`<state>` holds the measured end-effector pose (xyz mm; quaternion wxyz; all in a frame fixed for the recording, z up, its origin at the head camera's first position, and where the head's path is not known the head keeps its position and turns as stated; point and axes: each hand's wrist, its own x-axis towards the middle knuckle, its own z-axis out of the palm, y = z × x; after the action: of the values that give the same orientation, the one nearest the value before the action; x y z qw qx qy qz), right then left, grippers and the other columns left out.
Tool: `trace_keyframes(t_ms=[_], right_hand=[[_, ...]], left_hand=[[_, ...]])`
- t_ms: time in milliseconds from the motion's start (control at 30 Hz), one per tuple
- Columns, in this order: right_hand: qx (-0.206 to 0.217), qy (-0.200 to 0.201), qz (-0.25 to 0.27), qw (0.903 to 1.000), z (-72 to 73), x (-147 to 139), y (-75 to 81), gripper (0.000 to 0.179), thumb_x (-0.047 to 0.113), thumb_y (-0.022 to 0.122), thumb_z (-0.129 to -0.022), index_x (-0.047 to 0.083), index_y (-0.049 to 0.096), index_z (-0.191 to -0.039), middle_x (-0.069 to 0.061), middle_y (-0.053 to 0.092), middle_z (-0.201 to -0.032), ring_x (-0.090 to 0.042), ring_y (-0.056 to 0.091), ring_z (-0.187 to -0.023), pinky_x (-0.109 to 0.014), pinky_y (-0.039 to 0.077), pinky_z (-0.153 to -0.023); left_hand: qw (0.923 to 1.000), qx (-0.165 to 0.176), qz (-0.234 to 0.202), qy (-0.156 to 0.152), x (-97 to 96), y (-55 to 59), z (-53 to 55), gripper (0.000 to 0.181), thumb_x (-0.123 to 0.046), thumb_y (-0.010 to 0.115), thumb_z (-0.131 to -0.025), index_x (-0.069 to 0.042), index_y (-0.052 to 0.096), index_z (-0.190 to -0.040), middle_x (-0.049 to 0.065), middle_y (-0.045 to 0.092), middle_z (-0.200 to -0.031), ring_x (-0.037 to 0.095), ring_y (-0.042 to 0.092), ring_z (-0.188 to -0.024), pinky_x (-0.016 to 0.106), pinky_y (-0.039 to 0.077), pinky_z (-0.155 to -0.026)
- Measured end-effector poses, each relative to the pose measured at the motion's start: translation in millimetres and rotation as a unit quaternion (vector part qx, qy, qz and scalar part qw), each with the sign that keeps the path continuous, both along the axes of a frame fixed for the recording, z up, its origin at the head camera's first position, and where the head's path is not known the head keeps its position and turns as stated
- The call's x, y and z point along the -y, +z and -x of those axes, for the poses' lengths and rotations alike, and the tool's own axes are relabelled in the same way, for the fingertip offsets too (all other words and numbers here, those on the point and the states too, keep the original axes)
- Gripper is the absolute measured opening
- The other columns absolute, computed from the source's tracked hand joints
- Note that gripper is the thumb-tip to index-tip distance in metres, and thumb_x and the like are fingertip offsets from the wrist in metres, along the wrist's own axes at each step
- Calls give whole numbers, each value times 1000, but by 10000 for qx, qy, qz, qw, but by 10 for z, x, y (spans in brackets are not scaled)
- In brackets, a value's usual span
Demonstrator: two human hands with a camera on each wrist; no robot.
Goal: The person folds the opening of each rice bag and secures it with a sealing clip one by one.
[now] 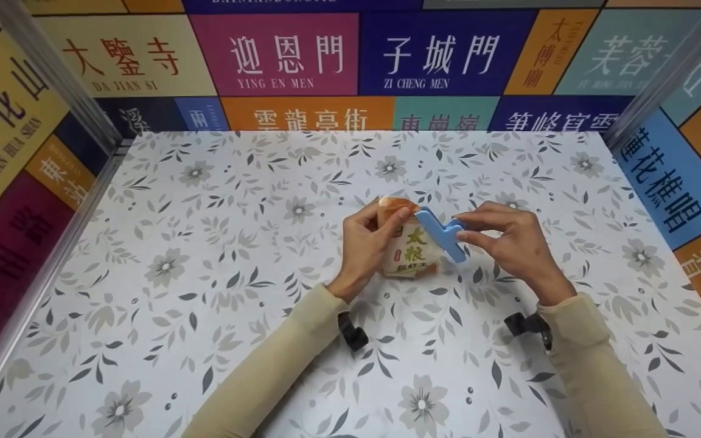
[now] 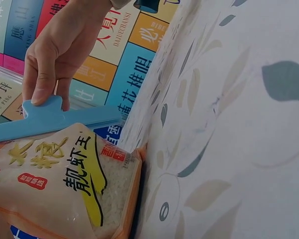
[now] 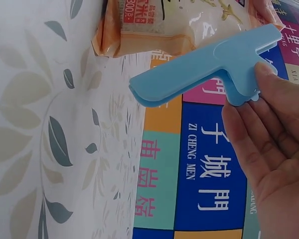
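Note:
A bag of rice [image 1: 414, 246] stands on the table, its printed front towards me and white grains showing through a clear window in the left wrist view. My left hand [image 1: 364, 243] grips its upper left part, thumb over the orange top. A light blue bag clip [image 1: 439, 231] slants along the bag's right side, its upper end near my left thumb. My right hand [image 1: 512, 240] pinches the clip's handle tabs between thumb and fingers. The clip's long arms [image 3: 189, 69] lie almost together in the right wrist view; whether any bag film is between them I cannot tell.
A white tablecloth [image 1: 204, 340] with grey flowers and leaves covers the table. Coloured panels [image 1: 274, 55] with Chinese lettering rise behind it and at both sides. Black wrist straps [image 1: 353, 333] sit at both sleeves.

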<state>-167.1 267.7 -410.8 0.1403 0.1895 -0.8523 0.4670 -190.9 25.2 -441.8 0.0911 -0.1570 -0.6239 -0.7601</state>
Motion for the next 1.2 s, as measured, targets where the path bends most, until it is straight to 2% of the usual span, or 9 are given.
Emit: trace_keyframes(t_ms=[233, 567, 900, 1033, 1200], right_hand=[[-75, 97, 102, 9999, -2, 7, 7, 30, -2, 86, -80, 7, 83, -108, -11, 77, -93, 0, 73, -88, -15, 59, -83], [-63, 118, 271, 9995, 5, 18, 23, 29, -4, 86, -79, 7, 83, -107, -12, 78, -92, -3, 74, -86, -15, 58, -81], [-131, 37, 208, 9997, 15, 30, 24, 30, -5, 87, -78, 6, 83, -106, -12, 79, -91, -6, 67, -85, -17, 50, -74], [-77, -11, 118, 9999, 13, 35, 30, 30, -3, 87, -79, 7, 83, -107, -11, 78, -92, -5, 66, -85, -15, 49, -76], [50, 15, -5, 10000, 8, 32, 45, 31, -1, 86, -81, 7, 82, -110, -10, 76, -93, 0, 70, -87, -12, 56, -82]], left_hand=[[9999, 160, -30, 54, -8, 2, -4, 19, -15, 77, -96, -1, 79, -109, 15, 79, -107, 13, 74, -83, 27, 62, -73], [9999, 134, -17, -49, -12, 9, 4, 20, -14, 75, -96, 0, 78, -110, 15, 78, -112, 14, 75, -89, 31, 64, -78], [9998, 200, 8, 74, -14, 9, -7, 20, -16, 77, -96, -2, 79, -110, 13, 80, -107, 10, 73, -84, 24, 59, -72], [9996, 269, 33, 106, -15, 13, -11, 21, -16, 77, -95, -2, 79, -111, 13, 80, -104, 9, 72, -81, 22, 58, -70], [9995, 320, 9, 68, -11, 14, -16, 23, -16, 77, -95, -2, 78, -113, 13, 80, -103, 9, 72, -80, 23, 58, -69]])
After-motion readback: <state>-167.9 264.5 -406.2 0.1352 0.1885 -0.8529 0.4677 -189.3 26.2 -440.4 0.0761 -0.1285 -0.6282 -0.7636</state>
